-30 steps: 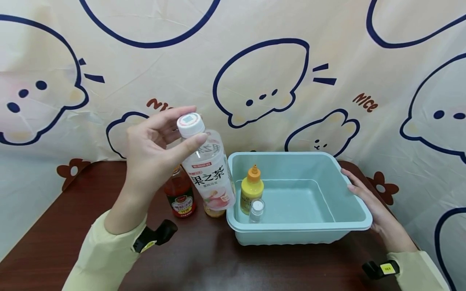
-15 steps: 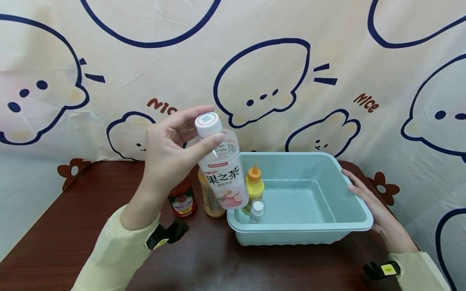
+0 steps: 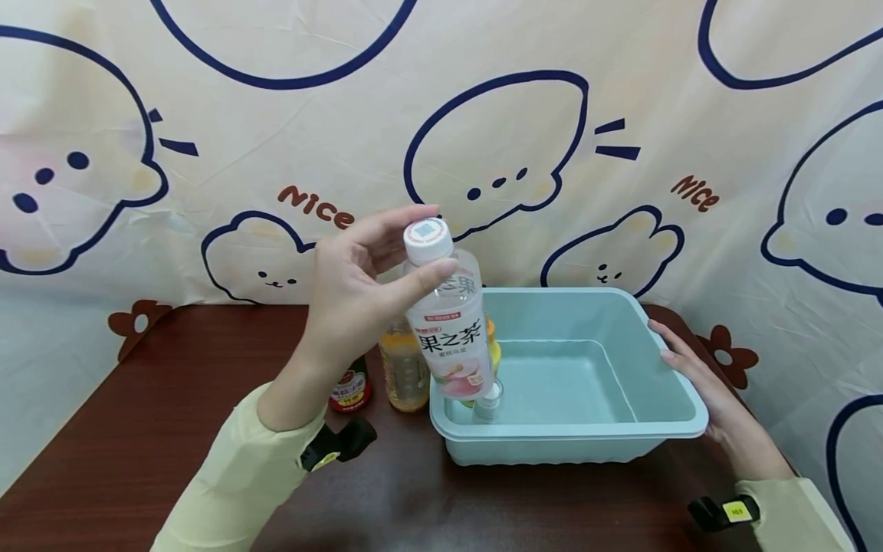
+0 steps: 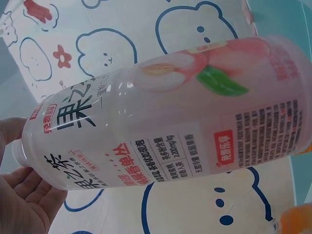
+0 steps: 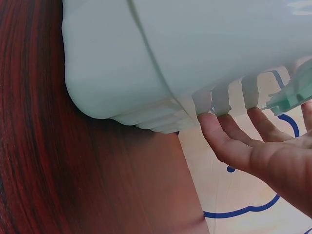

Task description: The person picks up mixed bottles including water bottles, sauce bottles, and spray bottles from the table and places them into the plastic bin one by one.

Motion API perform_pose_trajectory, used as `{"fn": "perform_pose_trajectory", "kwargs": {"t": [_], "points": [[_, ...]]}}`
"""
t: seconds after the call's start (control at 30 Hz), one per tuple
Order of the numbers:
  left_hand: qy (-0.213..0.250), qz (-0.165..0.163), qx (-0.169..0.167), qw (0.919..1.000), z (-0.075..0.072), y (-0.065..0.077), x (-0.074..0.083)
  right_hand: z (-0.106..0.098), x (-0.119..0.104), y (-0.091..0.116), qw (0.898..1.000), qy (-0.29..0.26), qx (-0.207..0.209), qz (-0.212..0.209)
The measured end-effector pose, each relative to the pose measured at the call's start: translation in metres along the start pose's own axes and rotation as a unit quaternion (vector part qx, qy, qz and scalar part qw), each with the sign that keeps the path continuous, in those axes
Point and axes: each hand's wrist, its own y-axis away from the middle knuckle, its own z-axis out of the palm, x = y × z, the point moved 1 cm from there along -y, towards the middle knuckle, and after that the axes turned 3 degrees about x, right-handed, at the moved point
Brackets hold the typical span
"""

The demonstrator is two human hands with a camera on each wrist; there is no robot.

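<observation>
My left hand (image 3: 355, 287) grips a clear drink bottle (image 3: 451, 341) around its neck, just below the white cap. The bottle has a peach label and leans with its base over the left end of a light blue plastic basin (image 3: 566, 431). My right hand (image 3: 707, 399) holds the basin's right rim; in the right wrist view its fingertips (image 5: 207, 119) touch the outer wall. Inside the basin, a yellow squeeze bottle (image 3: 494, 349) with an orange top is mostly hidden behind the drink bottle. Beside it is a small clear bottle (image 3: 487, 411), partly covered.
Left of the basin, a bottle with amber contents (image 3: 405, 376) stands on the dark wooden table (image 3: 138, 429). Next to it is a red sauce bottle (image 3: 352, 389), mostly hidden by my left wrist. A cartoon-printed cloth (image 3: 483, 46) hangs behind the table.
My left hand has carried the drink bottle rightward, from beside the basin to over its left end, now covering most of the yellow bottle. My right hand and the basin have stayed put.
</observation>
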Motion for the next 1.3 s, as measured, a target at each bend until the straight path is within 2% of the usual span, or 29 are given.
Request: {"fn": "perform_pose_trajectory", "kwargs": {"t": [0.2, 0.7, 1.13, 1.3], "points": [[0.004, -0.001, -0.009, 0.9999, 0.007, -0.002, 0.002, 0.001, 0.000, 0.000, 1.000, -0.003, -0.005, -0.001], [0.016, 0.025, -0.040, 0.9988, 0.025, -0.008, 0.003, 0.001, -0.001, 0.001, 1.000, -0.012, -0.009, -0.003], [0.018, -0.009, -0.079, 0.9967, 0.040, -0.012, 0.004, 0.000, -0.002, 0.001, 0.999, -0.021, -0.023, -0.010], [0.029, -0.021, -0.090, 0.9953, 0.046, -0.014, 0.003, 0.000, -0.002, 0.001, 1.000, -0.016, -0.016, -0.007]]}}
